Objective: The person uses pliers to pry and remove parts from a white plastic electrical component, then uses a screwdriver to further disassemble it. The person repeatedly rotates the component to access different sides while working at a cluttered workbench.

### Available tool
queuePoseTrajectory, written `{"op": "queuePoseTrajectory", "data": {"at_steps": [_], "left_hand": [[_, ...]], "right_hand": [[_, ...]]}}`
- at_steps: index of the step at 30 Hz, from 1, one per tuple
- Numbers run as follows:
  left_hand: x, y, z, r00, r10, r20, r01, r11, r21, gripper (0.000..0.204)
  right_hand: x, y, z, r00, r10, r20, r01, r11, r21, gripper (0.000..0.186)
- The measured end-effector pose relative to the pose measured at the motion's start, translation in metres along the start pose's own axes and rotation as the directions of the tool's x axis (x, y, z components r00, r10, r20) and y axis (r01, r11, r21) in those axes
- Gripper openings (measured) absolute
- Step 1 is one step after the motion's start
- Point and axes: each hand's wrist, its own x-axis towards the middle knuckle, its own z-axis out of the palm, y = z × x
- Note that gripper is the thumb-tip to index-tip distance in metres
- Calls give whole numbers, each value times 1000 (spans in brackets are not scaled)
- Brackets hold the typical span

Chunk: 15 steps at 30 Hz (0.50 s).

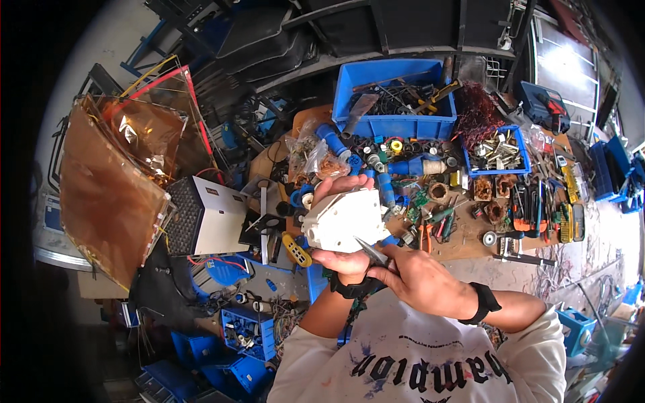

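Both forearms are raised from the lower edge and bent inward, so that the hands meet above the chest of a white printed shirt (416, 363); a black band is worn on each wrist. The left hand (346, 258) is turned palm up beneath a white plastic housing (344, 220), its fingertips (339, 183) curled over the far edge. The right hand (420, 279) is brought across from the right, knuckles upward.

Beyond them a cluttered work surface (470, 245) is spread — blue spools, coils of copper wire, pliers and screwdrivers with orange handles. A large blue crate (396, 124) of tools is set at the back, and a smaller blue tray (498, 153) of metal parts just to its right. A white perforated box (205, 216) is seen to the left of the hands, with a large panel of amber film (111, 181) beyond it. Blue bins (245, 332) of small parts are stacked on the floor at lower left.

The left hand is closed around the housing, which is held up between the chest and the surface. The right hand is pinched narrowly on a slim metal tool (373, 252) — its tip is laid against the lower right edge of the housing.
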Motion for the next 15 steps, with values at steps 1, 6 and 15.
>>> {"op": "queuePoseTrajectory", "data": {"at_steps": [1, 6, 15], "left_hand": [[-2, 1, 3, 1000, 4, 3, -4, 1000, 18, 101], [-15, -2, 22, 999, 1, -48, 3, 997, 83, 101], [-32, -6, 35, 995, -93, -39, 99, 966, 237, 100]], "right_hand": [[-3, 1, -4, 1000, -4, 0, 4, 1000, -7, 39], [-19, 17, -18, 996, -76, 46, 75, 997, 33, 34], [-34, 28, -54, 895, 123, 428, -286, 895, 343, 45]]}}
